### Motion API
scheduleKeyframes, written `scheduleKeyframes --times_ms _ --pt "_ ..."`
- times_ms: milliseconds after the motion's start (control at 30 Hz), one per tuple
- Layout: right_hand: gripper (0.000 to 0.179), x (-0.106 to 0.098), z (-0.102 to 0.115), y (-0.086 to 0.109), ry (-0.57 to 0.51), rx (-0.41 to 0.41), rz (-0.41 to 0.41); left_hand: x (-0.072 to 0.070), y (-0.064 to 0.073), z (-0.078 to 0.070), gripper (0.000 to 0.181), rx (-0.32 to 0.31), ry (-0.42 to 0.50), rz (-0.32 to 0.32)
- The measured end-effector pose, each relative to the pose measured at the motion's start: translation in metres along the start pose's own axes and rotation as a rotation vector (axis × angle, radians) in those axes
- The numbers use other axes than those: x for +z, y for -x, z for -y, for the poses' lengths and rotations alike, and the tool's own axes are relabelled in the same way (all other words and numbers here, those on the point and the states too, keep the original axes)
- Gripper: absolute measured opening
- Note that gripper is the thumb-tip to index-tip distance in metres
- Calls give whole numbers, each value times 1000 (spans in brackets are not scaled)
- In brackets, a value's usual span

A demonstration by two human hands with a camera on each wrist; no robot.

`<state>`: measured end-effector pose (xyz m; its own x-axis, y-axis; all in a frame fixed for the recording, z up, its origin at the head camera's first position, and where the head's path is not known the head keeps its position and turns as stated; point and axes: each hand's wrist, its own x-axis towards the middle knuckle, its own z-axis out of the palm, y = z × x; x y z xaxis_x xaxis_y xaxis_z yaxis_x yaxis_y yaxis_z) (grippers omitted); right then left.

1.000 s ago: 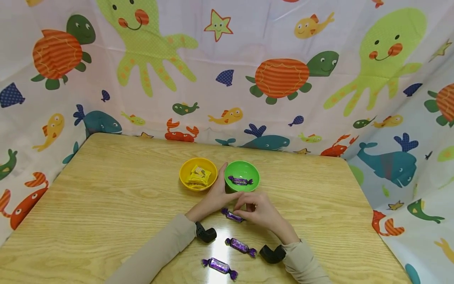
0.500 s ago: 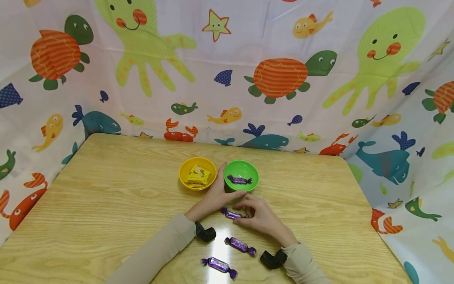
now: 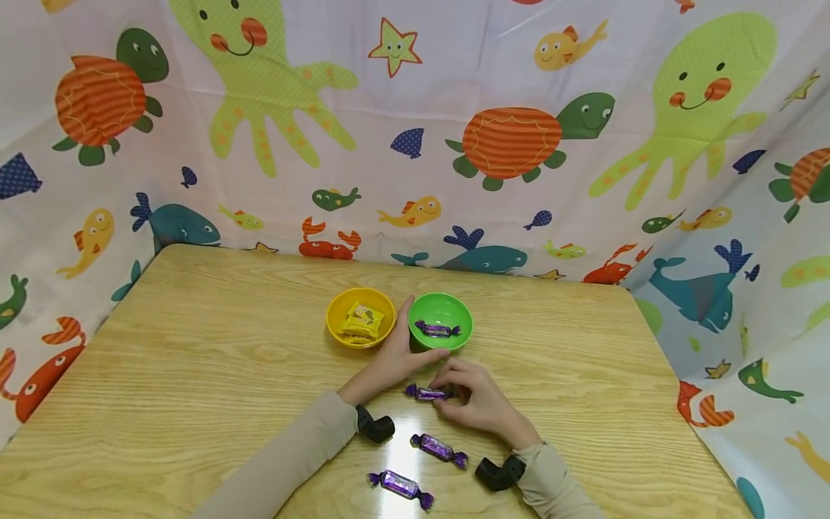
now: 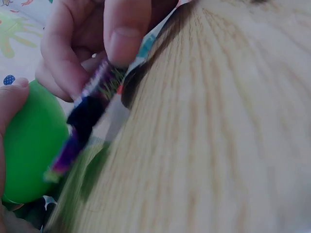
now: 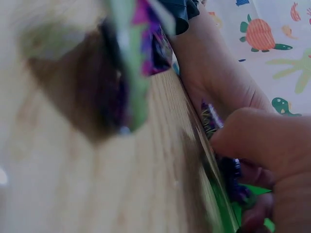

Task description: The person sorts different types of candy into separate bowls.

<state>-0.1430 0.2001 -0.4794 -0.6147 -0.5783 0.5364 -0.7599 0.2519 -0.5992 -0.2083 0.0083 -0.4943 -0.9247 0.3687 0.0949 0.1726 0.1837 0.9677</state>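
Observation:
My left hand [image 3: 392, 353] holds the green bowl [image 3: 463, 335], fingers along its left side and thumb across its front. One purple twist-wrapped candy [image 3: 437, 330] lies in that bowl. Just in front of it, my right hand [image 3: 480, 404] pinches another purple wrapped candy [image 3: 424, 393] between thumb and fingers. The left wrist view shows this pinched candy [image 4: 99, 87] tilted, beside the green bowl [image 4: 36, 145]. Two more purple candies, a middle one [image 3: 439, 448] and a nearer one [image 3: 400, 485], lie on the table between the forearms.
A yellow bowl [image 3: 333, 328] holding yellow wrapped packets [image 3: 362, 321] stands left of my left hand. The wooden table [image 3: 214, 346] ends at a cloth [image 3: 363, 94] printed with sea animals. Black wrist mounts sit on both arms.
My right hand has shifted slightly, its fingers settling around the candy, which has turned a little. The left hand and both bowls hold their places.

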Motion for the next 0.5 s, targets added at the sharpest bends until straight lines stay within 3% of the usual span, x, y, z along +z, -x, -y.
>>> scheduleKeyframes --times_ms 100,267,500 --pt "28 -1 -1 0 -17 -75 -35 0 0 1 119 3 -3 -4" --pt "28 2 -20 9 -79 -167 -89 1 -1 0 118 5 1 -9" --pt "30 -7 -22 8 -109 -170 -210 1 -1 1 116 8 8 -1"
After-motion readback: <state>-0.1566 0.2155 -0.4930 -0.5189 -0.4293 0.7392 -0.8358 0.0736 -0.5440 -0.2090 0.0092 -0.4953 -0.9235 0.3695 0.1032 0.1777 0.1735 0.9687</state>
